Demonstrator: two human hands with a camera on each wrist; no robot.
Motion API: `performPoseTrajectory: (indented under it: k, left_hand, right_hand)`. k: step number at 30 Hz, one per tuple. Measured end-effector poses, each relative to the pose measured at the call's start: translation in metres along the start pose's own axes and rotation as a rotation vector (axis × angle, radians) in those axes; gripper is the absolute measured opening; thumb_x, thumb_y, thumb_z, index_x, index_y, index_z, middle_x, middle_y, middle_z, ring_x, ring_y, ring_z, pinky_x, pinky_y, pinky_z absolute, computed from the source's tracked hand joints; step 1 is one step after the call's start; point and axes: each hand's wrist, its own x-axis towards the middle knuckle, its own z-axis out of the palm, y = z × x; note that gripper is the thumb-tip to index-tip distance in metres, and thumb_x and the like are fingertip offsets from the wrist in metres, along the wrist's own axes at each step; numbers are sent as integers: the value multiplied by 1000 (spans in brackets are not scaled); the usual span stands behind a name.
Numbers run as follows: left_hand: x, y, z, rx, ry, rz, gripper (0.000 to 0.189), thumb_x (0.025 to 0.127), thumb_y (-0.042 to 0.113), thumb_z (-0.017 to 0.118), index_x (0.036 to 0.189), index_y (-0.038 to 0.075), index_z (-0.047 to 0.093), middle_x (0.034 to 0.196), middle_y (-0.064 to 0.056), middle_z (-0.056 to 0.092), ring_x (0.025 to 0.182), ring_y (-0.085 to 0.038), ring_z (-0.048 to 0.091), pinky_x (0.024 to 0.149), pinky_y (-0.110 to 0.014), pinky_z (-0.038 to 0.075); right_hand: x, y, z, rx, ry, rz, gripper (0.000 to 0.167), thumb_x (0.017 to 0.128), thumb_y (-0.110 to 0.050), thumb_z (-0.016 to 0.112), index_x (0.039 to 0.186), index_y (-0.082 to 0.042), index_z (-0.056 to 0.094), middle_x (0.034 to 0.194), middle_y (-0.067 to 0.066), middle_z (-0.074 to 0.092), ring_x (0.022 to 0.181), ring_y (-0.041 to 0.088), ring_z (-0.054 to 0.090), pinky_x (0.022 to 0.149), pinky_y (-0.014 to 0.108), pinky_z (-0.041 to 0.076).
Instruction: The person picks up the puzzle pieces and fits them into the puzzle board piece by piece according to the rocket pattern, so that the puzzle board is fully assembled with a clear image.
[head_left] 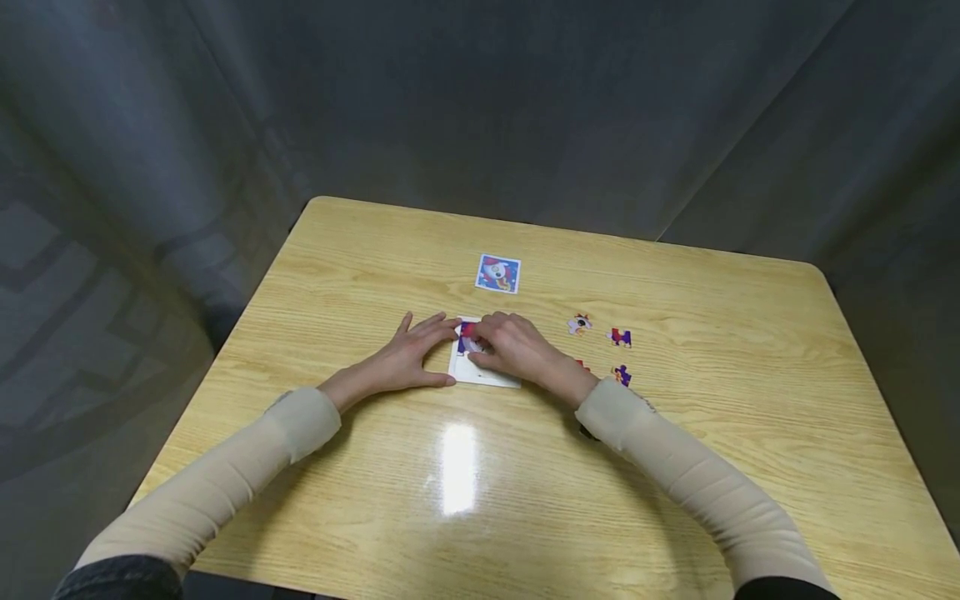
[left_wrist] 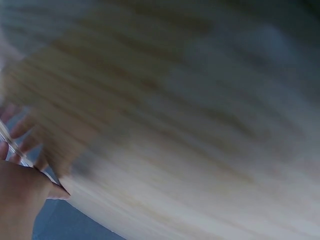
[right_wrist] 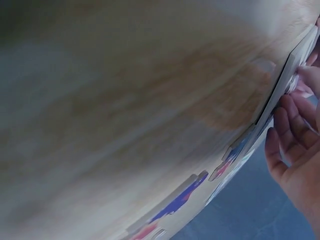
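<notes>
A white puzzle tray (head_left: 486, 377) lies flat mid-table, with purple and pink jigsaw pieces (head_left: 462, 340) in its upper left part. My left hand (head_left: 401, 357) rests at the tray's left side, thumb by the lower left corner and fingers spread toward the upper left one. Over the tray, my right hand (head_left: 517, 346) pinches a jigsaw piece (head_left: 474, 343) between thumb and fingers, hiding most of it. In the right wrist view the tray's edge (right_wrist: 280, 85) runs beside those fingertips. The left wrist view shows the left hand (left_wrist: 22, 190) at its edge.
Loose jigsaw pieces lie right of the tray: a white one (head_left: 580, 324), a red and purple one (head_left: 619, 337) and a purple one (head_left: 622, 375). Others are partly hidden by the right forearm. A square picture card (head_left: 498, 273) lies beyond the tray. Grey curtains (head_left: 480, 108) hang behind the table.
</notes>
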Motion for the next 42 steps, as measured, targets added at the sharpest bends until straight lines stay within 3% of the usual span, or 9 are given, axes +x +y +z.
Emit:
performPoseTrajectory:
  k: [22, 34, 42]
  left_hand:
    - [0, 0, 0, 1, 0, 9, 68, 83, 49, 71, 135, 12, 48, 156, -2, 29, 146, -28, 17, 112, -64, -4]
    - [0, -1, 0, 2, 1, 8, 68, 82, 50, 72, 135, 13, 49, 157, -1, 29, 146, -27, 16, 112, -63, -4]
    - [-1, 0, 0, -2, -1, 1, 68, 83, 50, 71, 135, 13, 48, 157, -1, 29, 146, -26, 16, 112, -62, -5]
  right_hand:
    - [-1, -3, -4, 32, -55, 57, 22, 87, -26, 71, 99, -8, 69, 84, -1, 59, 74, 12, 52, 62, 27, 46]
    - [-1, -5, -4, -37, -35, 3, 18, 89, -26, 70, 91, -9, 70, 86, 2, 61, 75, 15, 55, 65, 30, 49]
    - [-1, -7, -3, -61, -51, 36, 22, 91, -29, 68, 97, -9, 69, 91, 3, 63, 79, 17, 56, 68, 33, 49]
